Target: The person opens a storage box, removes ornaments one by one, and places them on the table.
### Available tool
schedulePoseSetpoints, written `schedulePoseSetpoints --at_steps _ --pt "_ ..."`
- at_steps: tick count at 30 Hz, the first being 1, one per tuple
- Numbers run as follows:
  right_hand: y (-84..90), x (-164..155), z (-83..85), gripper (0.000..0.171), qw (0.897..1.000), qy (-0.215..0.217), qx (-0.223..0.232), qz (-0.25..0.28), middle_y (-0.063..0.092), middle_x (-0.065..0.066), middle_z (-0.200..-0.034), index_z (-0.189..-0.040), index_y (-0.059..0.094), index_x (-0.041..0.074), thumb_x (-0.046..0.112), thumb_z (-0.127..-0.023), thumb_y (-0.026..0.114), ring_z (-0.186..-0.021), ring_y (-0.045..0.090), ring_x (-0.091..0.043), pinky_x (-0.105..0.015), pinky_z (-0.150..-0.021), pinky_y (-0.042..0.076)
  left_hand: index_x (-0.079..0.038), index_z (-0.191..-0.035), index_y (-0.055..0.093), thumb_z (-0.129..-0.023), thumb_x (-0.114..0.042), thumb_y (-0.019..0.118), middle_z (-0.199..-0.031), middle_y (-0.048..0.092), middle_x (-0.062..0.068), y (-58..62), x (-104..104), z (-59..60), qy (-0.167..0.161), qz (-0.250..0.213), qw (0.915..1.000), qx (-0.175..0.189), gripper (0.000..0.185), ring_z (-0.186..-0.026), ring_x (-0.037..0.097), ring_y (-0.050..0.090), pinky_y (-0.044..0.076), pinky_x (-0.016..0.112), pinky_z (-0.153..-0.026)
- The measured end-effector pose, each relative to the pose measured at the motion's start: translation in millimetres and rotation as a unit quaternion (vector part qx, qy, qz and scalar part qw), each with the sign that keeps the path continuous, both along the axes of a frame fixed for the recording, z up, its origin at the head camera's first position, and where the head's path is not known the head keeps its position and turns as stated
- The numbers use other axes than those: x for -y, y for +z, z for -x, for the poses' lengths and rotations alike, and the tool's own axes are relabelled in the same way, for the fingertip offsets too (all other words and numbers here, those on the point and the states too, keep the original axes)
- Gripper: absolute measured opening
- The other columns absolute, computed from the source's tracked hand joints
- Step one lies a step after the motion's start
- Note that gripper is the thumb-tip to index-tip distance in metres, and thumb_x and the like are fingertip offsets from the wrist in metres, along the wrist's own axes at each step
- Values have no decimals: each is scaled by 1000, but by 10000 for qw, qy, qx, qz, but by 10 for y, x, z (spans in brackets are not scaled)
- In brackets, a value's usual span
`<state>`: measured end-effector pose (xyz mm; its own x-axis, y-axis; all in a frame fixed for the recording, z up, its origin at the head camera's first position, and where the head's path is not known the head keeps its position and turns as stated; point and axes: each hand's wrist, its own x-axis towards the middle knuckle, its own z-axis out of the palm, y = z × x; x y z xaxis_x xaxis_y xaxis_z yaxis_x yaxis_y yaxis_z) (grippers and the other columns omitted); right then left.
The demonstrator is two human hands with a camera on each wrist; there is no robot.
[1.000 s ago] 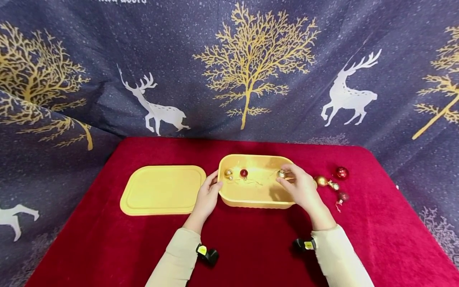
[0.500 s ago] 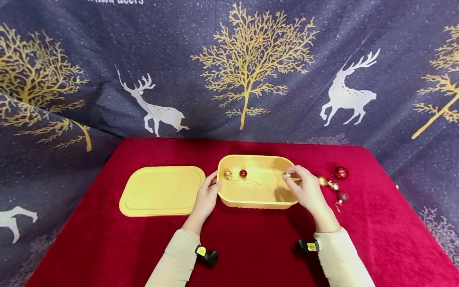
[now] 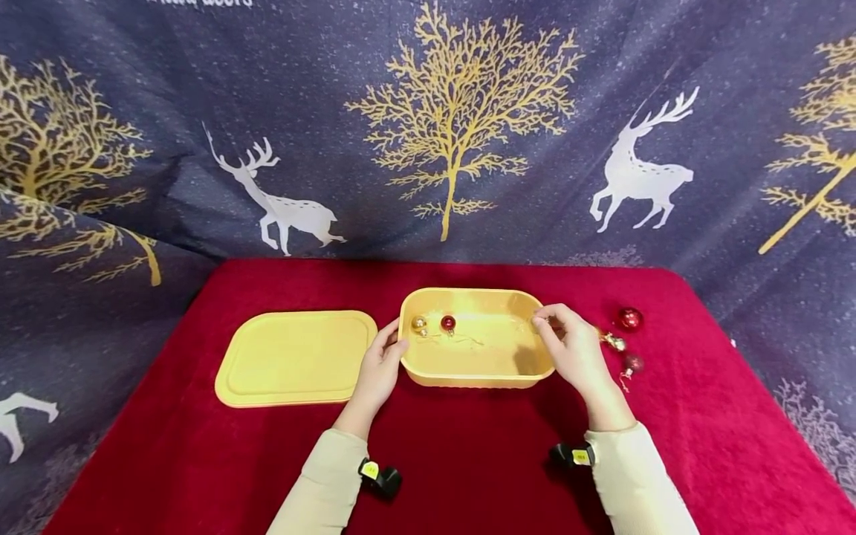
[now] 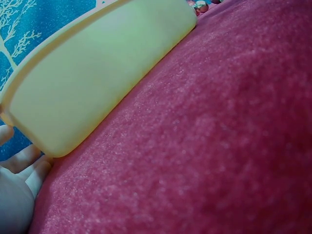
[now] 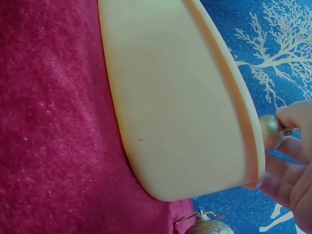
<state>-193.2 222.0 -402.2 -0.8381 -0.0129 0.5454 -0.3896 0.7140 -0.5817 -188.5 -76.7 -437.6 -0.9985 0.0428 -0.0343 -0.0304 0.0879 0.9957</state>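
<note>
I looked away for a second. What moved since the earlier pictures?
The right hand, still pinching the gold bauble, drew back from inside the yellow box to its right rim. The left hand stays on the box's left end; lid unmoved.

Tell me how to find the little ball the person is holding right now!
Look at the red table, then at the open yellow box in its middle. At the box's right rim, the right hand pinches a small gold ball by its cap. Unlike the gold and red balls lying inside at the left, this one is held up in fingers.
</note>
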Motion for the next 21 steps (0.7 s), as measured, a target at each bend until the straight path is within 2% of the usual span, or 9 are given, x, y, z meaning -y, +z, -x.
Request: schedulePoseSetpoints --at_steps 2,4,8,12,15,18,21 --pt "18 -4 -3 3 9998 61 5 205 69 -7 -85 -90 66 5 7 -87 66 -76 52 13 -3 -66 43 -6 -144 39 -98 -13 47 -129 52 22 29 -2 -13 0 -20 10000 2 47 -115 27 53 43 34 -97" --pt "34 -12 -7 4 9990 126 46 422 70 -11 -90 -89 66 3 6 -88 65 -78 52 16 -3 -66 44 -6 -144 39 -98 -12 47 -129 51 24 7 -3 0 -5 -112 9999 -1 47 -116 30 53 43 35 -97" --pt "58 -38 -10 4 9969 184 109 757 70 -19 -101 -88 65 0 3 -88 63 -78 54 18 -4 -65 45 -11 -143 41 -98 -15 49 -128 53 20 -111 1 60 53 -172 9998 -40 46 -115 27 53 43 35 -98" --pt "90 -60 -9 6 9948 117 148 1000 69 -20 -101 -89 63 -2 4 -89 62 -76 56 15 -4 -65 46 -17 -143 42 -98 -20 49 -128 54 15 -234 4 126 134 -52 9999 -95 46 -114 21 54 43 34 -98" --pt "118 -75 -18 7 9917 64 213 1267 69 -21 -101 -90 64 -3 4 -89 63 -75 57 13 -5 -64 46 -17 -143 42 -98 -21 50 -128 55 15 -260 6 139 139 -3 9998 -149 46 -114 21 54 43 34 -98" --pt "140 -99 -36 7 9885 -69 257 1491 71 -17 -98 -89 64 -3 3 -88 64 -74 58 13 -6 -65 47 -11 -143 42 -98 -17 49 -127 55 19 -181 7 91 92 85 9997 -218 46 -113 23 55 45 34 -96" --pt "164 -139 -51 6 9862 -248 259 1619 71 6 -90 -89 64 -4 2 -88 63 -74 58 12 -6 -66 46 -5 -143 41 -98 -13 48 -127 54 23 -43 -8 12 47 121 9997 -189 46 -114 26 55 44 36 -97"
